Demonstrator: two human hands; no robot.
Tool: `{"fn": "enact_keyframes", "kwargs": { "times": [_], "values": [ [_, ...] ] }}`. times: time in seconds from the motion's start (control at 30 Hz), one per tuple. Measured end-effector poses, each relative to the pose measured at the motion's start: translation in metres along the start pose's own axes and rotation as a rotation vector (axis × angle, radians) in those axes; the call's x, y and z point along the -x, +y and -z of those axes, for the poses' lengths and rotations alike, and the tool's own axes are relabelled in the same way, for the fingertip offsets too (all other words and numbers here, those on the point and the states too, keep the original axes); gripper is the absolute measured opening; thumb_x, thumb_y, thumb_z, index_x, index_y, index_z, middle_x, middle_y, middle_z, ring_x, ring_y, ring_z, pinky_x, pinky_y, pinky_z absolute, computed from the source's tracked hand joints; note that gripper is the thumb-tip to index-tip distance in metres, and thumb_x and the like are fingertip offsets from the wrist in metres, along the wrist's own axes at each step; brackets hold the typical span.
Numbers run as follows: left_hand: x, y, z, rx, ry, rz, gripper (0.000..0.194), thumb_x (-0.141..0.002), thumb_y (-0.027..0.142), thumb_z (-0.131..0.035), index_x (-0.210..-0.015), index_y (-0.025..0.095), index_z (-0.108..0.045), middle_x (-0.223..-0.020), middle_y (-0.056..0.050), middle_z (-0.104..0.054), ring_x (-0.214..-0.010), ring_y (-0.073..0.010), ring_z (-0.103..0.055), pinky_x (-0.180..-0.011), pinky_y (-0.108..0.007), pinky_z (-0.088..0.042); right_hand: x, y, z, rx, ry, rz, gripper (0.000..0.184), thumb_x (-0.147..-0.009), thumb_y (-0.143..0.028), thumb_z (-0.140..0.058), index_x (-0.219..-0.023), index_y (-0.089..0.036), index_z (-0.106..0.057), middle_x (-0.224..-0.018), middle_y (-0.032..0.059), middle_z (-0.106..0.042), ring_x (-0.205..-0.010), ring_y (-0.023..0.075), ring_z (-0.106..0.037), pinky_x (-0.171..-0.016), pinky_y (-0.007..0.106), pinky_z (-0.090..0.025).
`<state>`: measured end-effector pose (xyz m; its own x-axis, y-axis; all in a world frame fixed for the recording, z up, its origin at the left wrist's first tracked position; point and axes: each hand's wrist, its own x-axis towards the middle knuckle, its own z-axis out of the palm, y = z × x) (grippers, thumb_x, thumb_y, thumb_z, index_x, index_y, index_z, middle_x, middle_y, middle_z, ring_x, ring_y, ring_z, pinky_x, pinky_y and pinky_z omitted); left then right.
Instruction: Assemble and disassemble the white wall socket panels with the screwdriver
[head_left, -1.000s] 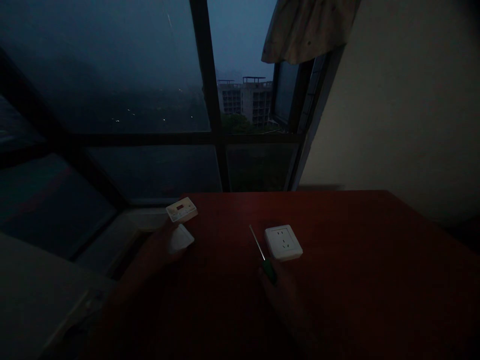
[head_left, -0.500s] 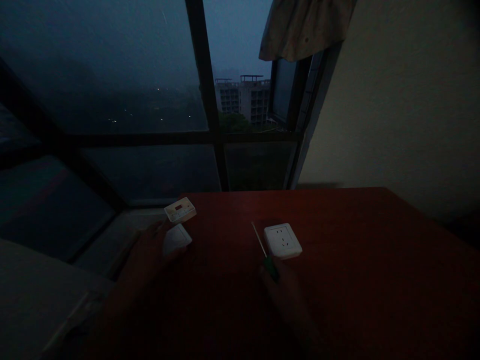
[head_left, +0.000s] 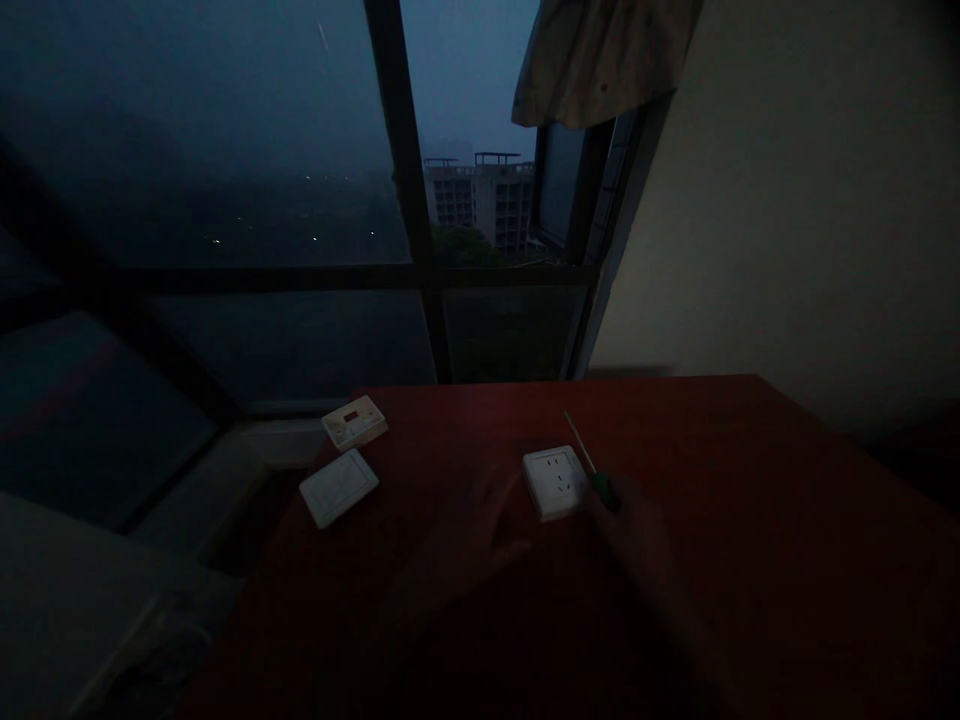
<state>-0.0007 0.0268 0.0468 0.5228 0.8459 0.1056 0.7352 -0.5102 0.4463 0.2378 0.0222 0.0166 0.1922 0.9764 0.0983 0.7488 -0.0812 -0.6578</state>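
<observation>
1. Dim bluish light is let in through a dark-framed window [head_left: 277,340], beside which a red-brown bench [head_left: 750,490] is set.
2. On the left hand [head_left: 469,535], the fingers are held spread, with the thumb parted from them. They are pointed at the left side of a white socket [head_left: 549,483], just beside it; whether it is touched cannot be told in the dimness.
3. By the fingers of the right hand [head_left: 634,530], a screwdriver [head_left: 604,491] is gripped around its green handle. Its metal shaft is aimed away from the person, past the socket's right side.
4. The socket is laid on the bench between both hands, its slotted face turned up.
5. Well to the left, a white plate [head_left: 339,487] is laid near the bench's left edge.
6. Just beyond it, a shallow pale box [head_left: 355,424] with a rectangular opening is set near the far left corner.
7. Farther out, a pale wall [head_left: 795,220], a brownish curtain [head_left: 600,65] and a multi-storey building [head_left: 495,200] are seen.
</observation>
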Motion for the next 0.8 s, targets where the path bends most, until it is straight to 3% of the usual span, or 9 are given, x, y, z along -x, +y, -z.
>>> {"fn": "enact_keyframes", "kwargs": {
  "times": [0.2, 0.5, 0.67, 0.8],
  "values": [
    [-0.002, -0.002, -0.020, 0.121, 0.016, 0.031, 0.087, -0.073, 0.042, -0.070, -0.143, 0.026, -0.021, -0.152, -0.009, -0.016, -0.138, -0.0284, -0.018, -0.110, -0.048, -0.025, 0.005, -0.011, -0.009, -0.106, -0.099, 0.018, 0.039, -0.085, -0.040, -0.043, -0.107, -0.015, -0.064, -0.097, 0.0115, -0.069, -0.084, 0.0241, -0.064, -0.074, 0.033, -0.046],
    [0.005, -0.014, -0.030, 0.162, 0.051, 0.070, 0.086, -0.070, 0.044, -0.071, -0.141, 0.022, -0.027, -0.145, -0.013, -0.028, -0.131, -0.0322, -0.030, -0.108, -0.047, -0.029, 0.027, -0.040, -0.026, -0.193, -0.189, 0.103, 0.037, -0.085, -0.033, -0.045, -0.115, -0.018, -0.061, -0.114, 0.0098, -0.065, -0.100, 0.0218, -0.062, -0.087, 0.031, -0.045],
    [0.003, -0.013, -0.028, 0.178, 0.048, 0.114, 0.087, -0.068, 0.037, -0.070, -0.142, 0.023, -0.025, -0.145, -0.010, -0.027, -0.131, -0.0323, -0.030, -0.108, -0.046, -0.028, 0.051, -0.022, -0.008, -0.124, -0.196, -0.073, 0.043, -0.083, -0.042, -0.046, -0.119, -0.019, -0.052, -0.108, 0.0091, -0.066, -0.096, 0.0227, -0.064, -0.082, 0.033, -0.049],
    [0.002, -0.011, -0.029, 0.172, 0.071, 0.131, 0.091, -0.064, 0.036, -0.072, -0.141, 0.023, -0.026, -0.143, -0.011, -0.028, -0.129, -0.0328, -0.030, -0.107, -0.045, -0.028, 0.092, 0.008, 0.005, -0.095, -0.183, -0.161, 0.046, -0.081, -0.038, -0.046, -0.122, -0.017, -0.051, -0.120, 0.0104, -0.062, -0.107, 0.0237, -0.060, -0.091, 0.035, -0.047]
  ]
}}
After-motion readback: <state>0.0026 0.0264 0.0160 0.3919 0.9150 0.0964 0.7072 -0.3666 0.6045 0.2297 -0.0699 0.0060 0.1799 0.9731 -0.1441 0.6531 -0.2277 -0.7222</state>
